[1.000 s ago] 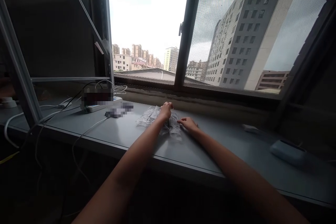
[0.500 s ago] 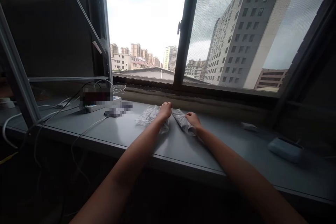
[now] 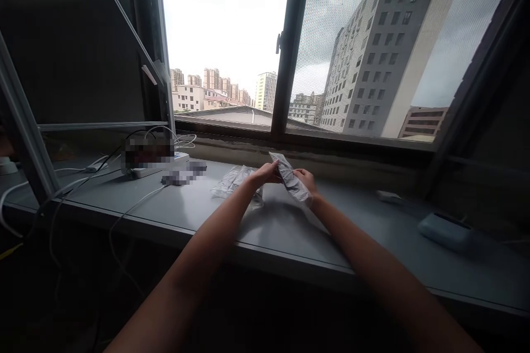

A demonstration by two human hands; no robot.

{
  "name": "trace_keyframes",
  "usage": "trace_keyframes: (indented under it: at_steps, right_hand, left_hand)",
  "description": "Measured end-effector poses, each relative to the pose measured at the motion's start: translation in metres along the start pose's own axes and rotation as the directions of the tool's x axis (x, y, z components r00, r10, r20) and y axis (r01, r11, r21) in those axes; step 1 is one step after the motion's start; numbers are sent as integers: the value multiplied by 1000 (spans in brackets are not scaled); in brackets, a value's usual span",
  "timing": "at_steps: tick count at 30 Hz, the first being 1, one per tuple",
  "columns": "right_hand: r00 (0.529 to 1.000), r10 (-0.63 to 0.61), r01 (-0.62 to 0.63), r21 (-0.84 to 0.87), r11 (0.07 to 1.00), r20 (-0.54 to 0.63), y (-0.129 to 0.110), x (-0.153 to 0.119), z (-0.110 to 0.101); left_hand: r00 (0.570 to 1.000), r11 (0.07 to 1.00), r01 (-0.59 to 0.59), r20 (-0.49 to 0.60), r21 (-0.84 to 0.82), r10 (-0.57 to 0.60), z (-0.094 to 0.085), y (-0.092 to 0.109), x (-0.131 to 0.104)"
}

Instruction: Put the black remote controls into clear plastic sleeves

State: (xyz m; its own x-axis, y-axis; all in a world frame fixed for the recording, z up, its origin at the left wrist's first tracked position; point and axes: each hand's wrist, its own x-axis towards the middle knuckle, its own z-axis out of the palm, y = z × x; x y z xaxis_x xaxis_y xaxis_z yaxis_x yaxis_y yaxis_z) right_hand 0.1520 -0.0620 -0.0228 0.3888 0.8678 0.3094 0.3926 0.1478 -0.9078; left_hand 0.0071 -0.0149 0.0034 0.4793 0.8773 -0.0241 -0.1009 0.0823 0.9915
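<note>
Between my hands is a crinkled clear plastic bag (image 3: 293, 179), folded long and narrow, tilted and lifted a little off the table. My left hand (image 3: 267, 172) is closed on its left edge near the upper end. From the other side, my right hand (image 3: 305, 178) grips the right edge, fingers bent against the plastic. What the bag holds, if anything, I cannot make out. A second crumpled clear plastic bag (image 3: 234, 183) lies flat on the table, partly behind my left forearm.
The grey table (image 3: 273, 231) runs below a window. At left are a white power strip (image 3: 163, 165), tangled cables and a metal shelf post (image 3: 31, 121). A blue-grey box-like object (image 3: 445, 230) and a small white item (image 3: 389, 196) lie at right.
The narrow bag has risen from the table and tilted up. My left hand has moved down and right onto its edge; my right hand has shifted slightly upward with it.
</note>
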Motion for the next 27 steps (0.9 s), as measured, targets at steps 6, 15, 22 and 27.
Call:
trace_keyframes:
  at_steps: [6, 15, 22, 27]
  right_hand:
    - [972, -217, 194, -205, 959, -95, -13, -11, -7]
    - [857, -432, 358, -278, 891, -282, -14, -10, -16]
    - [734, -658, 510, -502, 698, -169, -19, -21, -17]
    - [727, -687, 566, -544, 619, -25, -18, -24, -15]
  left_hand:
    - [997, 995, 72, -26, -69, -74, -4, 5, -6]
    - [920, 924, 6, -360, -383, -155, -32, 3, 2]
    - [920, 908, -3, -357, -419, -162, -33, 4, 2]
    - [912, 897, 9, -363, -441, -188, -33, 4, 2]
